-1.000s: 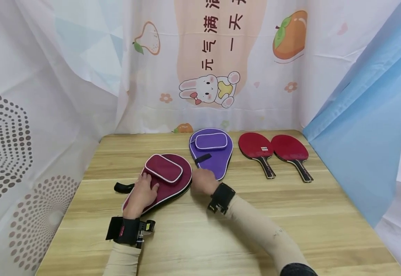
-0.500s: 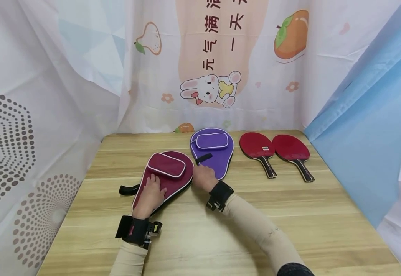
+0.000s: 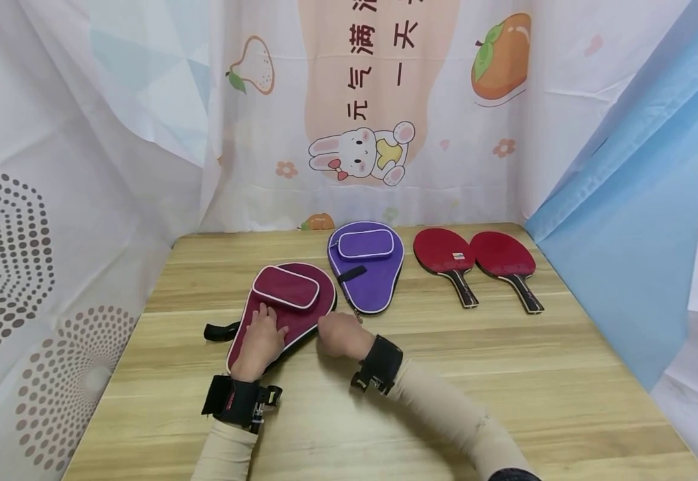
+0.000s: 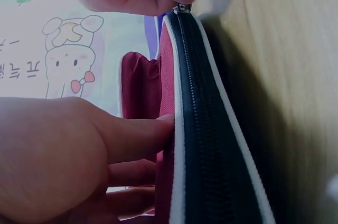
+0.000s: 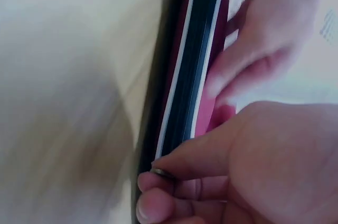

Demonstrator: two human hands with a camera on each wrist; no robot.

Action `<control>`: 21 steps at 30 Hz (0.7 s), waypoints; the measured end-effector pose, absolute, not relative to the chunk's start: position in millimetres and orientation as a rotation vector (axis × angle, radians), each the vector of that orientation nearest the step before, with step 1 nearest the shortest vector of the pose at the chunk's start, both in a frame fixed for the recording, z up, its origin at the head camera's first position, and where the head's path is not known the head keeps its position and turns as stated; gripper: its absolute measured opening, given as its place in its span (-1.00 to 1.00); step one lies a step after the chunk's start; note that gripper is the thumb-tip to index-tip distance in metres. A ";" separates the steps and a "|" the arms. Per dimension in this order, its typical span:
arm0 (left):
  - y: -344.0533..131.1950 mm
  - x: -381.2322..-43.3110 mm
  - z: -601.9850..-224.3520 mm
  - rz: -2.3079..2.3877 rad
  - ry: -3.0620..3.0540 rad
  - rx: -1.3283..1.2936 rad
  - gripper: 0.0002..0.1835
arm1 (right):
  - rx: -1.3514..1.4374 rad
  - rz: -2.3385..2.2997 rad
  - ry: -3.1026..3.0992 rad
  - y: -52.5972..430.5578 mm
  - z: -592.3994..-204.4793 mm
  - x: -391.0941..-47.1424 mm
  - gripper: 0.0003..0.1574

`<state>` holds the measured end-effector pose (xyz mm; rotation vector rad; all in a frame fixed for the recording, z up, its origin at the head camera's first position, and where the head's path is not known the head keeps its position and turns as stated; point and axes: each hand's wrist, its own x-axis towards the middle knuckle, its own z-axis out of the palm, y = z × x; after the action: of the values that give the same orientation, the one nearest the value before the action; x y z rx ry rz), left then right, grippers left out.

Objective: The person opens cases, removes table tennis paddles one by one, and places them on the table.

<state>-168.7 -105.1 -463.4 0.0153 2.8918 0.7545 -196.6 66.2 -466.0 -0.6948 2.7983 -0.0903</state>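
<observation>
A maroon paddle-shaped table tennis bat case (image 3: 320,288) with white piping lies on the table, its raised pocket (image 3: 286,287) facing up. My left hand (image 3: 261,342) rests on the case's narrower part, fingers spread, the thumb touching the fabric beside the piping. My right hand (image 3: 344,336) is at the case's right edge and pinches the metal zipper pull (image 5: 161,172) between thumb and finger. In the left wrist view the zipper (image 4: 196,102) runs along the dark side band, its teeth meshed on the stretch below the pull.
A purple bat case (image 3: 373,287) lies just behind my right hand. Two red table tennis bats (image 3: 441,250) lie at the back right, handles towards me. A black strap (image 3: 221,332) sticks out left of the maroon case. Printed curtains (image 3: 252,167) hang behind the wooden table (image 3: 505,374).
My right hand has come along the maroon case's right edge towards me, away from the purple case. The maroon case shifted slightly right early on, with my left hand still on it.
</observation>
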 end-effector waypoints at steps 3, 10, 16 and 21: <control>-104.7 -169.0 -463.7 0.743 2.901 0.021 -0.39 | -0.778 -0.061 2.754 55.1 -467.2 -186.1 -0.86; -104.4 -169.0 -466.0 0.734 2.920 0.027 -0.40 | -0.833 -0.059 2.716 40.3 -471.3 -178.7 -0.85; -104.6 -167.3 -465.3 0.717 2.924 0.019 -0.39 | -0.885 -0.145 2.707 44.5 -474.6 -181.5 -0.75; -104.7 -167.6 -465.9 0.723 2.917 0.021 -0.38 | -0.958 -0.214 2.685 49.2 -477.8 -185.3 -0.70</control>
<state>-167.6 -104.7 -465.9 0.0213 2.9175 0.7231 -185.3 49.2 -477.8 -0.9576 2.6845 -0.2139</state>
